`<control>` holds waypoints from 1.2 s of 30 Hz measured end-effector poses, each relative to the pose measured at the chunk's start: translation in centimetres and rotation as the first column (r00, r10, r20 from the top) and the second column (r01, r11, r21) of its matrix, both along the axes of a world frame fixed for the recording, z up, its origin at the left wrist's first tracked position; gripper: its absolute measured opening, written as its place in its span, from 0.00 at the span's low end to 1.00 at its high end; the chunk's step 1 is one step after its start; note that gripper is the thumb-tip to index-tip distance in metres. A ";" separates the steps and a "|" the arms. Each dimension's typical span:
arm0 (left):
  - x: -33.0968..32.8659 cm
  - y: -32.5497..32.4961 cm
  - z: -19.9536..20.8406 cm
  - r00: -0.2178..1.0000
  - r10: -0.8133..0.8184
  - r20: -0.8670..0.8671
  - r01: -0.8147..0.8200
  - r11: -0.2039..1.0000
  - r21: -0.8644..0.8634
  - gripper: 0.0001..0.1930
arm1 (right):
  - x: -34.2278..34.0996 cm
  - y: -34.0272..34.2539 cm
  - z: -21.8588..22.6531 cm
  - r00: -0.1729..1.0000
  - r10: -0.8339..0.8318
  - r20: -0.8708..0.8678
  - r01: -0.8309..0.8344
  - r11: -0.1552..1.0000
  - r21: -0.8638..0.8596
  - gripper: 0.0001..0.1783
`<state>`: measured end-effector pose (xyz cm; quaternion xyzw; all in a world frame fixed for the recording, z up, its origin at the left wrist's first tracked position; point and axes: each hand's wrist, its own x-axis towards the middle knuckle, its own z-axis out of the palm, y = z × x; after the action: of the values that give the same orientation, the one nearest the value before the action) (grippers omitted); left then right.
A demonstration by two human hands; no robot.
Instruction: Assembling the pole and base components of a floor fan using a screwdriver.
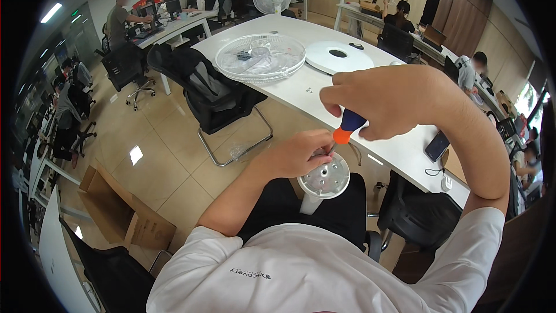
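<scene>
My right hand (394,101) is wrapped around the handle of a screwdriver (348,126), which is blue with an orange collar. Its shaft points down toward the far rim of a white round-ended fan part (325,181). That part stands between my thighs, its tube tilted down toward me, with several holes in its flat face. At the same rim my left hand (298,153) is closed, its fingertips beside the screwdriver's tip. What exactly the tip meets is hidden by those fingers.
On the white table (289,90) lie a round fan guard (260,72), a white disc-shaped base (318,52) and a dark phone (436,147). A black chair (211,90) stands left of the table, another chair (420,214) at right. An open cardboard box (119,211) rests on the floor.
</scene>
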<state>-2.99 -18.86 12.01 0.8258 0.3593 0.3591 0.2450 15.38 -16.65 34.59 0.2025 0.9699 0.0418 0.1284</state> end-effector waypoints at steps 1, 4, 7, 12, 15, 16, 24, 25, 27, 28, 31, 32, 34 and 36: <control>-0.1 0.1 -0.1 1.000 0.005 -0.007 -0.005 1.000 0.015 0.20 | -0.3 -0.4 0.6 0.982 -0.139 0.127 0.136 0.990 0.028 0.20; -0.2 0.3 -0.4 1.000 0.018 -0.016 -0.017 0.999 0.040 0.21 | -1.6 -1.4 1.8 0.942 -0.256 0.216 0.249 0.967 0.057 0.21; -0.1 0.5 -0.7 1.000 0.016 0.000 -0.016 1.000 -0.009 0.22 | -2.5 -1.4 1.4 0.914 -0.373 0.162 0.368 0.928 0.063 0.21; -0.1 0.6 -1.1 0.997 -0.015 0.077 0.014 1.000 0.001 0.31 | -1.9 0.3 0.2 0.999 0.032 -0.031 -0.034 0.997 -0.068 0.19; -0.3 0.7 -0.9 1.000 0.000 0.020 0.000 1.000 -0.006 0.36 | -1.0 1.0 1.1 0.993 0.091 0.072 -0.076 0.981 -0.180 0.19; -0.3 0.7 -0.9 0.999 -0.002 0.048 0.002 1.000 -0.004 0.27 | -0.8 1.1 1.6 0.990 0.066 0.127 -0.042 0.983 -0.178 0.20; 0.5 0.4 -0.2 0.993 -0.022 0.118 0.029 0.998 -0.062 0.16 | -2.4 1.0 1.2 0.918 -0.347 0.192 0.338 0.938 0.083 0.19; 0.5 0.3 -0.1 0.994 -0.025 0.107 0.030 0.998 -0.052 0.16 | -2.6 1.1 0.7 0.940 -0.297 0.170 0.267 0.947 0.177 0.18; 0.7 0.2 0.0 0.994 -0.031 0.107 0.039 0.997 -0.073 0.16 | -2.4 1.4 0.0 0.992 -0.118 0.047 0.117 0.993 0.034 0.18; 0.8 0.1 0.0 0.994 -0.030 0.108 0.037 0.997 -0.063 0.16 | -2.1 1.5 -0.3 0.995 -0.095 0.011 0.095 0.996 -0.003 0.17; 0.7 0.3 -0.2 0.995 -0.027 0.101 0.030 0.999 -0.031 0.13 | -1.0 1.8 -0.2 0.999 -0.049 -0.015 0.046 0.987 -0.156 0.17; 0.6 0.5 -0.2 0.996 -0.020 0.092 0.022 1.000 -0.016 0.13 | -0.6 1.9 0.0 0.997 -0.062 0.041 0.066 0.992 -0.106 0.18; 0.4 0.8 -0.4 0.994 -0.018 0.106 0.020 1.000 -0.014 0.12 | 0.1 1.9 0.6 0.992 -0.030 0.119 0.032 0.999 -0.010 0.19; 0.4 0.9 -0.5 0.987 -0.031 0.160 0.039 0.998 -0.050 0.11 | 0.1 1.7 0.9 0.989 -0.062 0.136 0.062 0.998 0.002 0.21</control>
<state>-2.63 -17.95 11.49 0.7940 0.3333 0.4099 0.3008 15.52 -14.92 35.53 0.2292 0.9522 0.0504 0.1954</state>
